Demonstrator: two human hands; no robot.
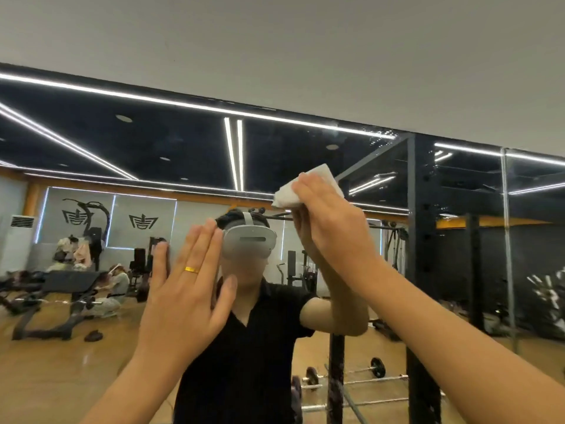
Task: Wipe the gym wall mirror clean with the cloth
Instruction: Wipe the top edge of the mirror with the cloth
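Observation:
The wall mirror (122, 142) fills most of the head view, running under a grey wall band. A folded white cloth (308, 186) lies flat against the glass in the upper middle, and my right hand (333, 228) presses it there with straight fingers. My left hand (186, 289), wearing a gold ring, rests flat on the glass lower left of the cloth, fingers straight and spread. Water droplets speckle the glass near the mirror's top edge, right of the cloth.
A vertical seam (507, 240) joins a further mirror panel at the right. The reflection shows a person with a headset (249, 241), a black rack (419, 270), a bench (67, 289), barbells (360, 374) on a wooden floor, and people at the back left.

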